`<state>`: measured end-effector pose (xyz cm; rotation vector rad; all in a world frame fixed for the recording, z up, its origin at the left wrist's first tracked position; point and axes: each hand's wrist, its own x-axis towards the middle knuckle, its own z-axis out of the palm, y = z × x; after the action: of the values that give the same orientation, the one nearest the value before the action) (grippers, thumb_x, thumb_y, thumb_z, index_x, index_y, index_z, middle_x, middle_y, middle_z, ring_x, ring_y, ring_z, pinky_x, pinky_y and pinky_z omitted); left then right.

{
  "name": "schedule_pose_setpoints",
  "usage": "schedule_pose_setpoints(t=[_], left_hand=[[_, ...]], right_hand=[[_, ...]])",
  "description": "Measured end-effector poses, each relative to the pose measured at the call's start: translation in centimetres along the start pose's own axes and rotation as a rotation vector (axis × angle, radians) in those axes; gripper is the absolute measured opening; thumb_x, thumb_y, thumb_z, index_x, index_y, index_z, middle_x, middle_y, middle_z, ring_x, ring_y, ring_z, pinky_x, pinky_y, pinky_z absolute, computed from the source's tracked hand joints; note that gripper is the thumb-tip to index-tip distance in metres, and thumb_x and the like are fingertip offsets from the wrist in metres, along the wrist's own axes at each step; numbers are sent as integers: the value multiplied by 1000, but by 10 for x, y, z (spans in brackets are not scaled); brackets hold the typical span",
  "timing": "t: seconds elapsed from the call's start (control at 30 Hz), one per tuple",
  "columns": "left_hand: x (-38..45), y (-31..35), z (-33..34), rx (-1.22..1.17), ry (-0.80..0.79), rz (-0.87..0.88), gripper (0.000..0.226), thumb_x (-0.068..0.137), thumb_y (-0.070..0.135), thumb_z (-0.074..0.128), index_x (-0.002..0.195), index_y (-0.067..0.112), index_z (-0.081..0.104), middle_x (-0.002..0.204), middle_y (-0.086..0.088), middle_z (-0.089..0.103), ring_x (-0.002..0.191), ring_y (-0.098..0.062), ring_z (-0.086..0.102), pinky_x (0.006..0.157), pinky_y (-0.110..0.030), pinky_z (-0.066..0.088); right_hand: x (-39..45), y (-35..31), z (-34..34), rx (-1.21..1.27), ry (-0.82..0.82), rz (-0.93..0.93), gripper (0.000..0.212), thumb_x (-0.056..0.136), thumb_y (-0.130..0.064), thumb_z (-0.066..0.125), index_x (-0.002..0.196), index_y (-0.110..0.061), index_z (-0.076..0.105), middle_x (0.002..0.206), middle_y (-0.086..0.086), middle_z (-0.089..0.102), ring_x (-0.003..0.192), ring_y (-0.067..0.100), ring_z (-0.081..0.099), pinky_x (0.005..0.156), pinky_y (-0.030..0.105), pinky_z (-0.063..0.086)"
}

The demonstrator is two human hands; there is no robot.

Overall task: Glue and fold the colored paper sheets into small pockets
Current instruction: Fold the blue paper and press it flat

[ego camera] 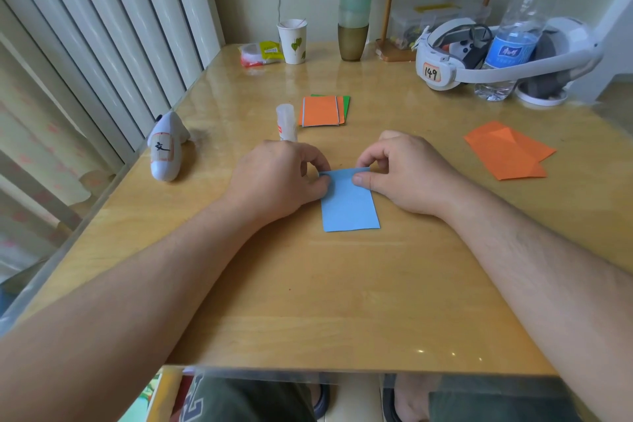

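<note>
The blue paper is lying flat mid-table, its far edge being pinched by the left hand and right hand. They seem to be folding that edge over; pressing the crease probably follows. The glue stick is standing just beyond.
</note>
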<state>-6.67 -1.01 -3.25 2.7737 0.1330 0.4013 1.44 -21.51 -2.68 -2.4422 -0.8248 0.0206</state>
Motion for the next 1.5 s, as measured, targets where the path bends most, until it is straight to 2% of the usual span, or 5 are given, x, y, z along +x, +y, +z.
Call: schedule_pose_setpoints(t=[0.43, 0.6, 1.03, 1.23, 1.5], left_hand=[[2, 2, 3, 8, 20, 20, 8, 83, 48, 69, 91, 46, 67, 67, 13, 54, 67, -4, 51, 53, -27, 33], [4, 7, 7, 30, 57, 41, 13, 83, 52, 69, 94, 46, 71, 68, 12, 55, 72, -13, 56, 55, -28, 37], [6, 7, 11, 82, 91, 22, 18, 85, 55, 67, 98, 44, 72, 74, 10, 59, 79, -18, 60, 60, -30, 48], [5, 2, 8, 83, 75, 4, 16, 86, 54, 66, 97, 44, 72, 73, 11, 58, 78, -16, 59, 58, -30, 46], [9, 7, 13, 103, 100, 41, 18, 87, 55, 65, 98, 43, 73, 77, 7, 61, 80, -20, 60, 60, -31, 48]], right_hand=[[3, -3, 4, -3, 9, -18, 14, 87, -46, 80, 82, -37, 71, 93, -5, 57, 91, 16, 56, 91, 44, 51], [6, -9, 12, -20, 25, -66, 14, 88, -50, 78, 84, -41, 68, 90, -7, 53, 88, 15, 50, 89, 46, 50], [7, -8, 14, -29, 56, -48, 15, 89, -50, 77, 81, -42, 67, 89, -7, 52, 91, 17, 51, 89, 46, 50], [6, 0, 6, -10, 62, -10, 18, 88, -43, 79, 74, -42, 67, 90, -6, 54, 90, 15, 55, 92, 48, 51], [10, -5, 16, -42, 74, -42, 11, 91, -45, 75, 83, -39, 71, 89, -8, 50, 94, 18, 52, 91, 47, 50]])
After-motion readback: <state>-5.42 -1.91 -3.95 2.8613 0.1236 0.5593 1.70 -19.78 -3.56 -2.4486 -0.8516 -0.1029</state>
